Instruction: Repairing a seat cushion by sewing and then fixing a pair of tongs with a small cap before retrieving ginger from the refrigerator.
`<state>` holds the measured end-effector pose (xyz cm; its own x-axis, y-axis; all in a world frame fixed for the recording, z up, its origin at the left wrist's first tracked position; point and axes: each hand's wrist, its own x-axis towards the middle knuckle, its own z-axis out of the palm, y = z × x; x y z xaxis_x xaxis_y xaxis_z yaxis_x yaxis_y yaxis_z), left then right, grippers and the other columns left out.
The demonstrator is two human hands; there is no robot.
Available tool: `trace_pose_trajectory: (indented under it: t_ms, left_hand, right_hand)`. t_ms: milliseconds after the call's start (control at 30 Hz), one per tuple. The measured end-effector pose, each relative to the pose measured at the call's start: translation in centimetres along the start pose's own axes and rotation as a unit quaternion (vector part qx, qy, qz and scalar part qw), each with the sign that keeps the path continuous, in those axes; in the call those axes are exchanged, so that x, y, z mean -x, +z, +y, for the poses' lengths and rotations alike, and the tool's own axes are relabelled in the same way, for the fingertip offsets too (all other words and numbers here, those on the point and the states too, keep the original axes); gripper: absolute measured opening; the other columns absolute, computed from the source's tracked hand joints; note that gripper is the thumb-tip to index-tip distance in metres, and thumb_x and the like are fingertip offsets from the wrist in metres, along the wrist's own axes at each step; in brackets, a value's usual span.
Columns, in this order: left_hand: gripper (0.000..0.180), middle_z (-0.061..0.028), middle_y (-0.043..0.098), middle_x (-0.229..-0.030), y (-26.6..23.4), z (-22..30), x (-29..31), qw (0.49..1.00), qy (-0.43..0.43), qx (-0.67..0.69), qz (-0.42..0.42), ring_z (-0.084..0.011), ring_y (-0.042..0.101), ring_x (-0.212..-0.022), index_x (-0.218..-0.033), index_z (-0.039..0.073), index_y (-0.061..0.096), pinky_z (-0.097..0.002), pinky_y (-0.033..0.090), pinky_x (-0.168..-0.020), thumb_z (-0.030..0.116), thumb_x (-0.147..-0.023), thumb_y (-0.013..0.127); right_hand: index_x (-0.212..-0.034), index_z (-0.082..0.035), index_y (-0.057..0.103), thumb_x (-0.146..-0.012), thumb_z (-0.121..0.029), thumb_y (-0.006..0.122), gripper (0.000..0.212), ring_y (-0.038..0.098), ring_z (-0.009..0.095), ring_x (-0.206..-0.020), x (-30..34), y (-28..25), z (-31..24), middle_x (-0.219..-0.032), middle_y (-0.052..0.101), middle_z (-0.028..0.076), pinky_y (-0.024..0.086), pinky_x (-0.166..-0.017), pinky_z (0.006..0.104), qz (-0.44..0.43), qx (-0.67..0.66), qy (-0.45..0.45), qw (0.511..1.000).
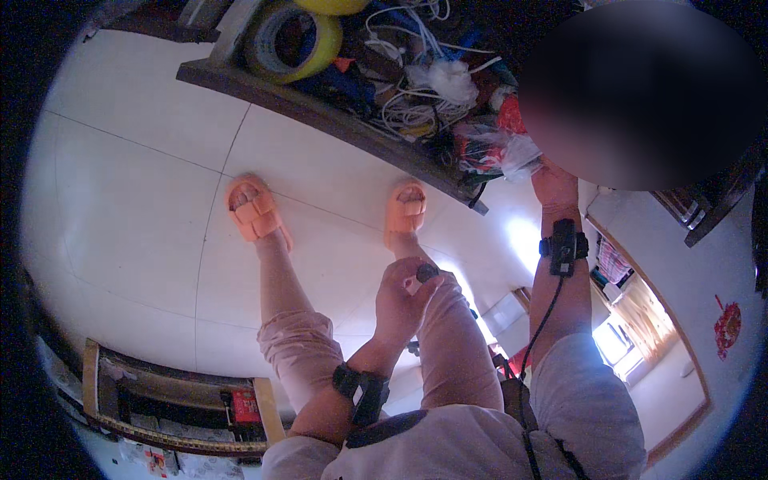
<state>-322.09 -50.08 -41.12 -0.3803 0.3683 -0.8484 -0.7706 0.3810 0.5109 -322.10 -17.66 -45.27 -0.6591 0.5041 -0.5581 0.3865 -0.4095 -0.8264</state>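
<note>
My left hand (400, 300) is curled in front of my knee, with a small black round object (427, 273) between thumb and fingers. What that object is, I cannot make out. My right hand (556, 186) reaches up to the right end of an open drawer (336, 112), beside a crumpled clear plastic bag (520, 156) with red in it. A dark blurred patch hides most of its fingers. White cables (408, 108) lie tangled in the drawer, next to a roll of yellow tape (294, 42).
Pale tiles (144, 176) cover the floor under my orange slippers (256, 210). A wooden-framed piece of furniture (176, 408) with a red box (246, 406) stands at the lower left. To the right is a doorway frame (692, 368). Black straps with devices (564, 248) sit on both wrists.
</note>
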Motion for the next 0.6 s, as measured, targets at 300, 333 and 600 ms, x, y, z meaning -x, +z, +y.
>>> trace_pose_trajectory:
  t_ms: [300, 333, 600]
  left_hand:
    - [0.031, -0.0078, 0.061, -0.108, -0.1, -0.9, -0.3, 1.000, 0.009, -0.019, -0.002, -0.0200, 0.059, -0.095, -0.101, 0.006, 0.061, -0.0329, 0.047, -0.080, 0.019, -0.076, 0.073]
    - [0.030, -0.0083, 0.060, -0.109, -0.1, -1.0, -0.5, 1.000, 0.003, -0.016, -0.002, -0.0202, 0.059, -0.095, -0.101, 0.006, 0.061, -0.0331, 0.047, -0.080, 0.020, -0.077, 0.073]
    - [0.031, -0.0099, 0.059, -0.112, -0.7, 0.3, -0.4, 1.000, -0.008, -0.001, -0.009, -0.0201, 0.059, -0.098, -0.100, 0.005, 0.062, -0.0334, 0.047, -0.081, 0.021, -0.076, 0.075]
  right_hand:
    - [-0.129, -0.007, 0.043, -0.087, 0.000, 0.051, 0.044, 0.044, 0.029, -0.122, -0.2, 1.9, -0.2, -0.131, 0.047, 0.012, 0.033, -0.106, 0.0464, 0.096, 0.041, -0.003, 0.995]
    - [-0.129, -0.007, 0.043, -0.087, 0.000, 0.051, 0.044, 0.044, 0.029, -0.122, -0.1, 1.5, 0.2, -0.131, 0.047, 0.012, 0.033, -0.106, 0.0464, 0.099, 0.043, 0.000, 0.994]
    - [-0.112, -0.003, 0.056, -0.088, -0.002, 0.052, 0.025, 0.056, 0.024, -0.100, 0.3, 3.3, 0.0, -0.111, 0.059, 0.011, 0.042, -0.092, 0.0329, 0.235, 0.427, -0.147, 0.861]
